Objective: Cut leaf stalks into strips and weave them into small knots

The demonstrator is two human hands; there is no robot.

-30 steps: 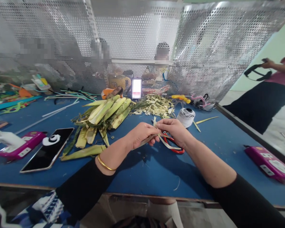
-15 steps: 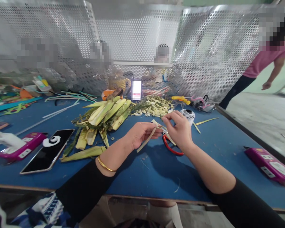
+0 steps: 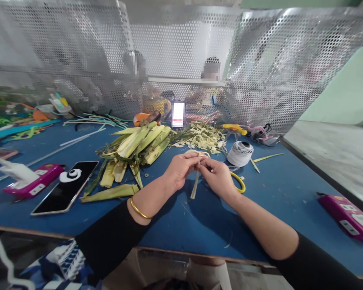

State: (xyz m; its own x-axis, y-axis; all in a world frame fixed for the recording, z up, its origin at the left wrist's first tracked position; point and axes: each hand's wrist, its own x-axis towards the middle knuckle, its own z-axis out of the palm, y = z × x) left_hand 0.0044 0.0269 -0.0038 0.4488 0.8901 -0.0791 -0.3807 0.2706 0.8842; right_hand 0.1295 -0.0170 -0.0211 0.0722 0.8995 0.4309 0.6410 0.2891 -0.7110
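Above the middle of the blue table, my left hand point(image 3: 181, 171) is closed with its fingertips on a narrow pale husk strip point(image 3: 195, 187), whose free end hangs down. My right hand point(image 3: 219, 177) meets it there, thumb and forefinger pinched on the same strip. Part of the strip curves up over the fingers; exactly how it is folded between them is hidden. Beside my right wrist lies a yellow loop handle point(image 3: 241, 184), the rest covered by the hand. Behind that hand stands a spool of whitish thread point(image 3: 240, 154).
Corn husks point(image 3: 142, 141) lie heaped left of my hands, with shredded husk strips point(image 3: 203, 136) behind. A phone point(image 3: 68, 189) lies at left near a purple power strip point(image 3: 39, 181); another purple power strip point(image 3: 347, 217) sits at right. A perforated metal screen point(image 3: 181, 44) borders the table's back.
My right hand has come down and toward my left hand, its fingers now at the strip. A red handle below it is now out of sight and a yellow one shows. The walking person is no longer clearly visible.
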